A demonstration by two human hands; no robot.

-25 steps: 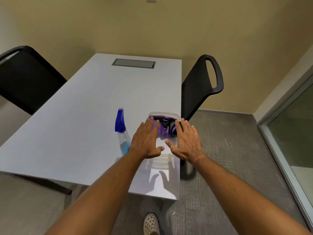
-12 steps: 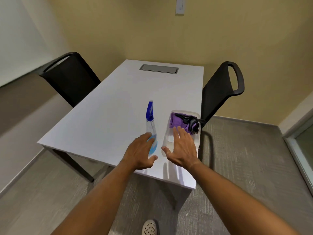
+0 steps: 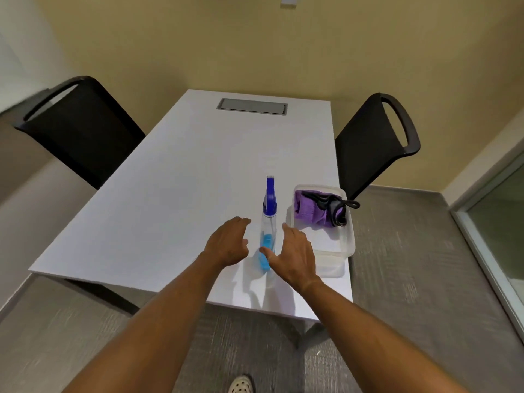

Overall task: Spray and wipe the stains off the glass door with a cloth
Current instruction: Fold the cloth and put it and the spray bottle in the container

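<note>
From the head view, the spray bottle [image 3: 268, 222] stands upright on the tabletop [image 3: 175, 199], between the left hand [image 3: 229, 242] and right hand [image 3: 295, 253], both open and empty. It looks light and smooth; grasp its clear body.

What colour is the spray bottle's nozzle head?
Dark blue, on the clear spray bottle; clearest in the head view.
</note>
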